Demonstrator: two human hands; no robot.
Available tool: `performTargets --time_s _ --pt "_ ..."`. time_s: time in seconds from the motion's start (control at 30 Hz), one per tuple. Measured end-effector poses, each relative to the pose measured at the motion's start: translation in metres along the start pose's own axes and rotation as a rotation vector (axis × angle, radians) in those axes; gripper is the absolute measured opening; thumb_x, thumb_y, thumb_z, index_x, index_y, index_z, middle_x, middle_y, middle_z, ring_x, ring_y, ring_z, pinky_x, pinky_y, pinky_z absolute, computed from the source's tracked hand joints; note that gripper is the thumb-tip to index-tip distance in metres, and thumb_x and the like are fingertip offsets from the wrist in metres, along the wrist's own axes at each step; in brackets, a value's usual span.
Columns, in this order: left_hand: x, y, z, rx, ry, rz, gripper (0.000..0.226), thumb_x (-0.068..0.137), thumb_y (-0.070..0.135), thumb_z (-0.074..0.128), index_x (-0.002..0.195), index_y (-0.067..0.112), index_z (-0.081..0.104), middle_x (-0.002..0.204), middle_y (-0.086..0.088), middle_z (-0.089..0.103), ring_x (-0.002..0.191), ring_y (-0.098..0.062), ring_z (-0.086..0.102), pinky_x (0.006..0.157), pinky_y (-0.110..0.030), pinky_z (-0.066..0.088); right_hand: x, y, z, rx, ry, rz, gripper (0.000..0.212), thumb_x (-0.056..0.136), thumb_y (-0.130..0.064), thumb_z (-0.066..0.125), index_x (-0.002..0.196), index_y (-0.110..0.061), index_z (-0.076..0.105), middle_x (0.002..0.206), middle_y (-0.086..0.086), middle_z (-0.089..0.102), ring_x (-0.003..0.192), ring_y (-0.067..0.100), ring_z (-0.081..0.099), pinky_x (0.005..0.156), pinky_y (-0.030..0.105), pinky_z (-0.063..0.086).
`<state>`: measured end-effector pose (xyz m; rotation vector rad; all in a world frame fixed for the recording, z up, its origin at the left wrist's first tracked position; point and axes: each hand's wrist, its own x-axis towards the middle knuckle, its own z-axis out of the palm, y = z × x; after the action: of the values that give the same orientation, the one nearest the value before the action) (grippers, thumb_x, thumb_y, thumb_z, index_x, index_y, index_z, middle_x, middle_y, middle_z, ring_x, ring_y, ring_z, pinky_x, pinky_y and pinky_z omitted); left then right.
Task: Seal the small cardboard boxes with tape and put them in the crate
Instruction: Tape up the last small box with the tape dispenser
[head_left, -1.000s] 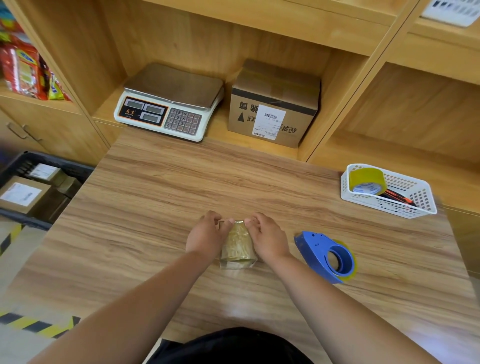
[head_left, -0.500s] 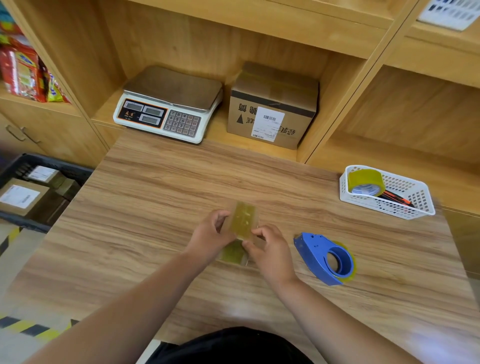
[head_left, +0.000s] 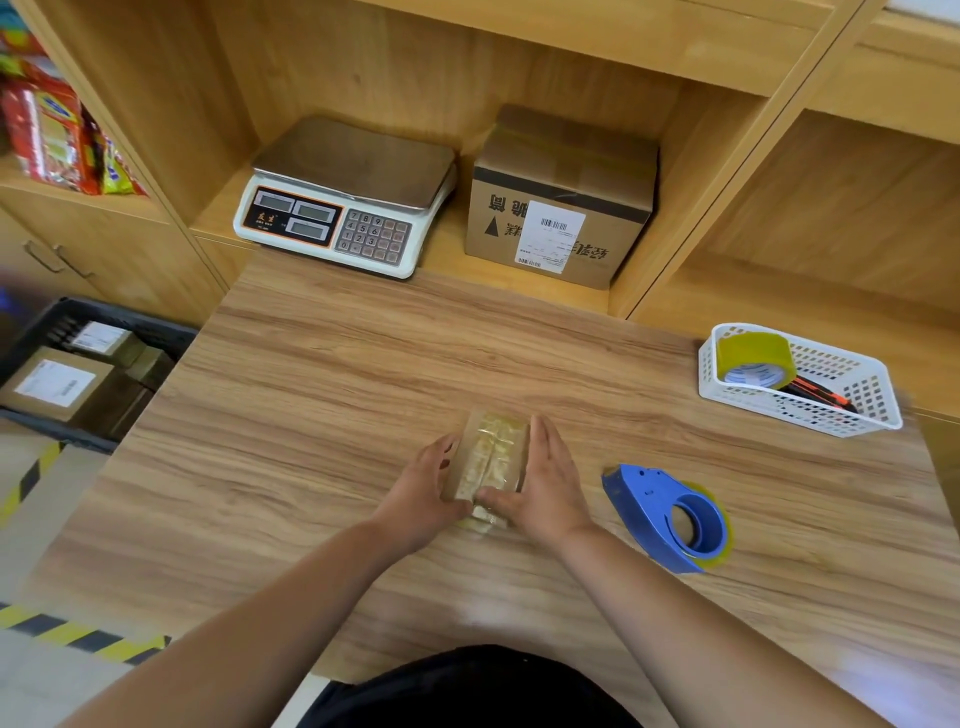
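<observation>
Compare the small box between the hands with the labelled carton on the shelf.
The small box is far smaller than the carton. The small box is covered in yellowish tape with no label showing; the carton bears a white label and black print. The small box lies on the table between the left hand and right hand; the carton stands untouched in the shelf beside the scale. Both are closed cardboard.

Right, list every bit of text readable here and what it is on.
"7 8 9", "4 5 6", "1 2 3", "0": keypad of the scale.
Brand mark on the scale: Chinese characters, too blurred.
Upside-down Chinese print on the large cardboard box: illegible; its shipping label: barcodes, text too small.
The labels on boxes in the crate: too small.
Print on the tape roll and snack packs: blurred.
</observation>
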<state>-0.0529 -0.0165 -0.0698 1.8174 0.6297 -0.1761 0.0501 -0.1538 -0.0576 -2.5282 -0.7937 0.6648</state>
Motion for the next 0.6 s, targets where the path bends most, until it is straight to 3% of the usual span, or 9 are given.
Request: performTargets --time_s 0.1,0.17,0.3,0.43,0.53,0.6 --pt "0.005 -0.007 -0.003 0.077 -0.026 -0.049 0.099 0.076 0.026 0.078 0.151 0.021 0.015 0.148 0.003 0.028 0.135 -0.014 0.031 0.109 -0.036 0.036 0.010 0.001 0.002 -0.024 -0.068 -0.007 0.123 0.072 -0.062 0.069 0.150 -0.013 -0.012 0.160 0.002 -0.011 0.146 0.015 -0.006 0.115 0.026 0.000" --pt "0.010 -0.007 -0.006 0.108 -0.042 -0.054 0.106 0.072 0.028 0.080 0.152 0.021 0.010 0.153 0.002 0.021 0.139 -0.017 0.025 0.111 -0.041 0.034 0.016 0.002 0.003 -0.016 -0.081 -0.007 0.121 0.071 -0.060 0.071 0.152 -0.013 -0.006 0.160 0.002 -0.002 0.146 0.016 0.001 0.117 0.028 0.006" --pt "0.026 0.003 -0.013 0.232 -0.121 0.006 0.122 0.067 0.023 0.083 0.152 0.018 -0.003 0.158 0.003 0.003 0.145 -0.018 0.010 0.116 -0.035 0.022 0.028 0.006 -0.003 0.041 -0.018 -0.035 0.098 0.071 -0.053 0.075 0.146 -0.013 0.026 0.144 0.001 0.032 0.135 0.016 0.029 0.110 0.027 0.026" --pt "0.044 0.015 -0.021 0.362 -0.290 0.084 0.131 0.065 0.024 0.085 0.150 0.023 -0.016 0.157 0.013 -0.016 0.144 -0.007 -0.010 0.114 -0.023 0.008 0.038 0.009 -0.009 0.076 0.005 -0.058 0.069 0.074 -0.047 0.075 0.128 -0.016 0.045 0.123 -0.002 0.047 0.116 0.014 0.043 0.092 0.025 0.036" --pt "0.058 0.021 -0.027 0.491 -0.371 0.136 0.135 0.061 0.029 0.087 0.150 0.024 -0.015 0.158 0.012 -0.015 0.144 -0.005 -0.010 0.115 -0.025 0.007 0.045 0.011 -0.012 0.071 0.001 -0.077 0.056 0.076 -0.045 0.073 0.118 -0.016 0.049 0.112 -0.004 0.048 0.107 0.013 0.043 0.080 0.025 0.033" --pt "0.064 0.024 -0.031 0.516 -0.394 0.148 0.134 0.059 0.031 0.089 0.152 0.026 -0.007 0.157 0.011 -0.004 0.144 -0.008 0.000 0.114 -0.027 0.013 0.050 0.013 -0.014 0.074 0.006 -0.090 0.049 0.078 -0.044 0.072 0.112 -0.014 0.051 0.104 -0.008 0.045 0.100 0.012 0.042 0.075 0.026 0.029"
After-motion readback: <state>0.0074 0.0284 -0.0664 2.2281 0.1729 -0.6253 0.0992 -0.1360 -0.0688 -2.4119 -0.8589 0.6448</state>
